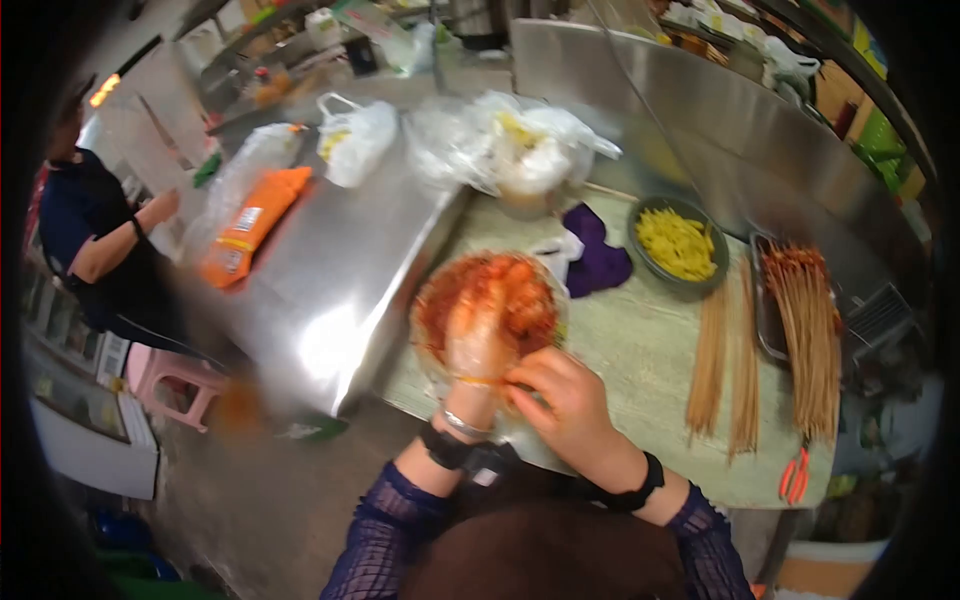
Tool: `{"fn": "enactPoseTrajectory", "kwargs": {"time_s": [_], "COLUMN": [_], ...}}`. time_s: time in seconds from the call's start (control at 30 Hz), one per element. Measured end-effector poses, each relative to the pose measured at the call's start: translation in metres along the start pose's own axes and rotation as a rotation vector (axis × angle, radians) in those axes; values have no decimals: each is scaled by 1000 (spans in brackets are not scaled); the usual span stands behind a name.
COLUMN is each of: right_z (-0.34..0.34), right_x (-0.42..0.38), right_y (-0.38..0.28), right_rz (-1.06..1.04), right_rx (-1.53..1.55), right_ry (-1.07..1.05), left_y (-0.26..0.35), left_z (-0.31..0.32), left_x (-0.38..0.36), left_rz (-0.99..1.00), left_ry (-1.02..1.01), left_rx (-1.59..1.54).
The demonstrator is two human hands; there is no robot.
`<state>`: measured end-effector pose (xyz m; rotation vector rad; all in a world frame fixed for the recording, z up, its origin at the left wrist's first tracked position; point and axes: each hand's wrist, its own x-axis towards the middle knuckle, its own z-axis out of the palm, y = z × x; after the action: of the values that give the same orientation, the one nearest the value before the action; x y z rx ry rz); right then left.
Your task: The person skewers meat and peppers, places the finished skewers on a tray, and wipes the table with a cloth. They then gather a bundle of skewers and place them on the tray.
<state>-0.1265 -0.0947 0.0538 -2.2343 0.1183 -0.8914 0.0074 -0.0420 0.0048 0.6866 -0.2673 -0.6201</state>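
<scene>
My left hand (477, 335) wears a clear plastic glove with red sauce on it. Its fingers look stretched out over the bowl (420, 335) of red-sauced pieces (520, 300), probably meat, though blur hides whether they touch the food. An orange rubber band (478, 380) circles the glove's cuff at the wrist. Bare, my right hand (565, 405) pinches at that band from the side, thumb and forefinger close together. Past the bowl lie a purple cloth (597, 255) and a white plastic bag (558, 255).
A dark bowl of yellow strips (678, 243) stands right of the cloth. Bare skewers (742, 370), a tray of loaded skewers (800, 330) and red-handled pliers (794, 475) lie at right. An orange packet (255, 225) rests on the steel counter (360, 240). Another person (110, 230) stands left.
</scene>
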Motion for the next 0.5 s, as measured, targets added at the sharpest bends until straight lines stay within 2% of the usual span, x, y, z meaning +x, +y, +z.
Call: {"fn": "enactPoseTrajectory", "kwargs": {"time_s": [0.03, 0.1, 0.13, 0.17, 0.23, 0.33, 0.43, 0.47, 0.5], "right_z": [3, 5, 5, 3, -4, -19, -36, -36, -35], "right_x": [2, -2, -3, -4, -5, -17, -22, -25, -32], "right_y": [0, 9, 14, 15, 15, 9, -7, -3, 5], "right_rz": [-2, -5, -28, -46, -71, -53, 88, 120, 364], "right_rx": [11, 35, 32, 101, 224, 644, 639, 594, 698], "right_ry": [14, 8, 13, 1, -19, -230, -459, -477, -519], "left_y": [-7, -13, -10, -8, -5, 2, 13, 18, 26], "left_z": [-3, 3, 14, 18, 24, 30, 45, 45, 51], "left_x": [-4, -7, -9, -3, 4, 16, 17, 18, 18], "left_rz": [107, 142, 63, -27, -77, 49, 33, -59, -152], "left_ry": [30, 52, 57, -28, -30, -93, 34, 5, -11], "left_rx": [90, 69, -23, -84, -1, 42, 51, -101, -251]}}
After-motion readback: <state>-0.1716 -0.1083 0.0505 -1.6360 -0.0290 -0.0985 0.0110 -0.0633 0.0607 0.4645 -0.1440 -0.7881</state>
